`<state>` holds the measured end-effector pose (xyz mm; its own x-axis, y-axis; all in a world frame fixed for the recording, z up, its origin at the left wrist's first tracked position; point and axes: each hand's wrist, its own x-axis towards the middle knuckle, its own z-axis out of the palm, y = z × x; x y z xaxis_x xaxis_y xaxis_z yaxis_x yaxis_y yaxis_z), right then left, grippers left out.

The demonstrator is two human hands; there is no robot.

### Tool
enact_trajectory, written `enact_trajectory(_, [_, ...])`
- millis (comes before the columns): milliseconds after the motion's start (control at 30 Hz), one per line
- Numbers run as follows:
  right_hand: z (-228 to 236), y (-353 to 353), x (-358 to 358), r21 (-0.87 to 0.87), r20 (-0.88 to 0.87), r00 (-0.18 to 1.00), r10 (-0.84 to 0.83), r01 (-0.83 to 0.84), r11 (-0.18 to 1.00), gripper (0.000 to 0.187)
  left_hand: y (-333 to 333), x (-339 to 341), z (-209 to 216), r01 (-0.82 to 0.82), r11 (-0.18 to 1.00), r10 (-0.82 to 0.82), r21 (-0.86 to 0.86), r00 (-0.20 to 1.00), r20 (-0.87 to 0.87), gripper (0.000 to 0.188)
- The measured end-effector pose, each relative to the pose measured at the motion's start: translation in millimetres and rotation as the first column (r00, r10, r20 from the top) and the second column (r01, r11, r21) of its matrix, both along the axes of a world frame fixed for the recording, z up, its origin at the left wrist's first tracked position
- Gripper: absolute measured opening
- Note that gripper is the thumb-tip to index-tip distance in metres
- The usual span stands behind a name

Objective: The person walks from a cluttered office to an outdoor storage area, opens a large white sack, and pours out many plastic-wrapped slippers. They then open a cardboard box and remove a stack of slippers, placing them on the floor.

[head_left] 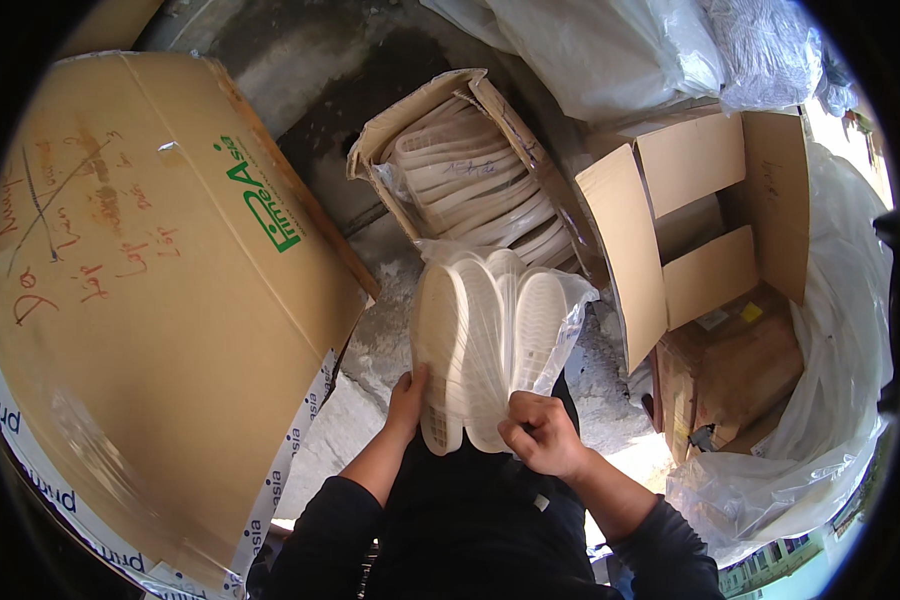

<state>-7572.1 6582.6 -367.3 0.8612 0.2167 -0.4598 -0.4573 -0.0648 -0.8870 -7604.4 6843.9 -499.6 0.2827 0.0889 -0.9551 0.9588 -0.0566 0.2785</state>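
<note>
A clear plastic bag [575, 335] of off-white shoe soles [440, 325] is held up in front of my body, with the soles fanned side by side. My left hand [406, 398] grips the bagged soles at their lower left edge; its fingers are partly hidden behind them. At the lower right, my right hand [547, 437] is closed in a fist on the gathered plastic of the bag. Just beyond stands an open cardboard box [490, 100] packed with stacked off-white soles [470, 165], some of them in plastic.
A large brown carton [160, 330] with handwriting fills the left side. On the right, an open cardboard box [695, 165] has its flaps spread, above a brown carton [735, 365] and beside clear plastic sheeting [840, 330]. White plastic sacks [610, 50] lie at the back on the concrete floor [320, 430].
</note>
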Motion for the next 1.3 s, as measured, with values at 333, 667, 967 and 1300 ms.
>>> enact_trajectory(333, [17.9,24.4,1.0,0.031,0.116,0.979,0.170,-0.174,0.984,0.014,25.8,-4.9,-10.7,-0.086,0.993,0.090,-0.083,0.995,0.035,0.079])
enact_trajectory(667, [18.5,21.6,-5.1,0.016,0.092,0.987,0.130,-0.132,0.991,0.021,20.5,2.6,-3.1,0.180,0.984,-0.179,-0.018,0.983,0.043,0.081])
enact_trajectory(967, [15.5,16.3,-8.2,-0.005,0.110,0.984,0.138,-0.138,0.990,0.021,17.3,4.1,-0.2,0.274,0.961,-0.275,0.039,0.960,0.053,0.081])
enact_trajectory(1300, [14.2,17.0,-10.5,-0.028,0.096,0.978,0.184,-0.182,0.983,0.018,18.5,6.2,3.2,0.278,0.960,-0.280,0.040,0.958,0.056,0.078])
